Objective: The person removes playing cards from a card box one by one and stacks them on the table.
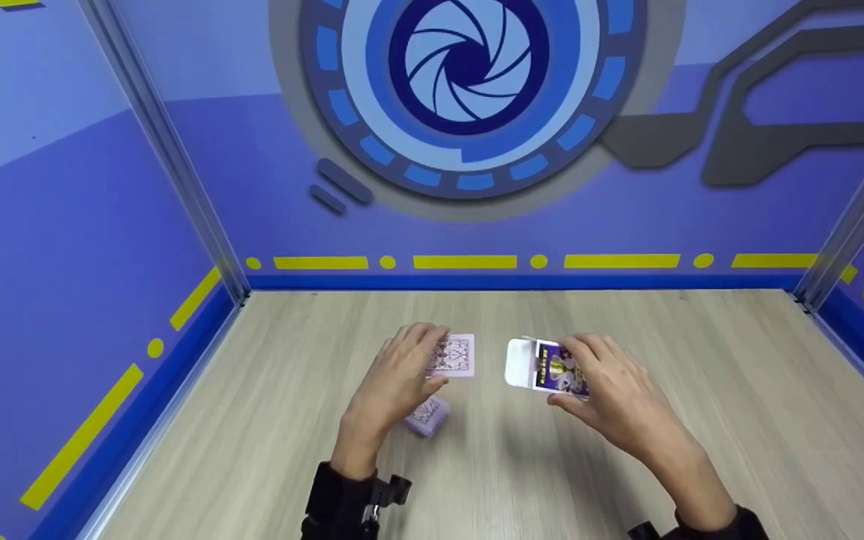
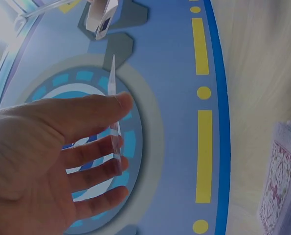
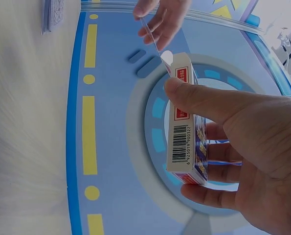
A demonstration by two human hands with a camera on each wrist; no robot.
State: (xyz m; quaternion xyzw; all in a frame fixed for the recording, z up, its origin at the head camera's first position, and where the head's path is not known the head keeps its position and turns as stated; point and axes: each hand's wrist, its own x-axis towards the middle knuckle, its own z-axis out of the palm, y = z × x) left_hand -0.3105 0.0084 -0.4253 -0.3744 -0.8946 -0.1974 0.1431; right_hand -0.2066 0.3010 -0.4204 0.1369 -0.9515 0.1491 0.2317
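Observation:
My left hand (image 1: 394,379) pinches a patterned playing card (image 1: 460,355) between thumb and fingers, above the table. Seen edge-on in the left wrist view, the card (image 2: 112,73) looks very thin; whether it is one or a few cannot be told. To its right, my right hand (image 1: 619,390) grips a card box (image 1: 558,367) with a purple and yellow front. The box's white end flap (image 1: 520,363) stands open toward the left hand. A barcode shows on the box's side (image 3: 181,142) in the right wrist view. Below the left hand lies a deck of cards (image 1: 427,417).
The wooden tabletop (image 1: 507,472) is bounded by a blue back wall (image 1: 237,180) and a left side wall (image 1: 42,300), both with yellow marks. A metal post (image 1: 169,142) stands at the back left corner.

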